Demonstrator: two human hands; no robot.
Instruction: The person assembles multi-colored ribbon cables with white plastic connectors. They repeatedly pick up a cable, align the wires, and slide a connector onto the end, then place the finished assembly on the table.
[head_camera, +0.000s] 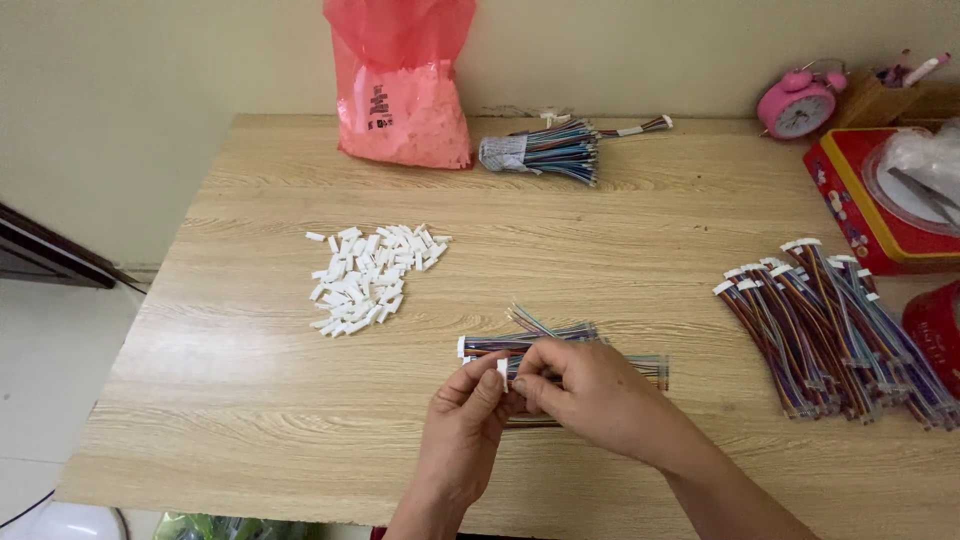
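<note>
Fingertips of your left hand (462, 420) pinch a small white connector (502, 367) low in the frame's centre, while your right hand (590, 390) holds a thin wire bundle (530, 380) against it; both grips are narrow and closed on their parts. Just behind lies a short stack of loose wires (560, 340) on the surface (250, 400). Right of frame, a large pile of finished cables (830, 320) suggests much is done. Left of centre, the heap of white connectors (370, 275) and the tied bundle (545, 150) near the pink bag (405, 90) at top look left to do.
</note>
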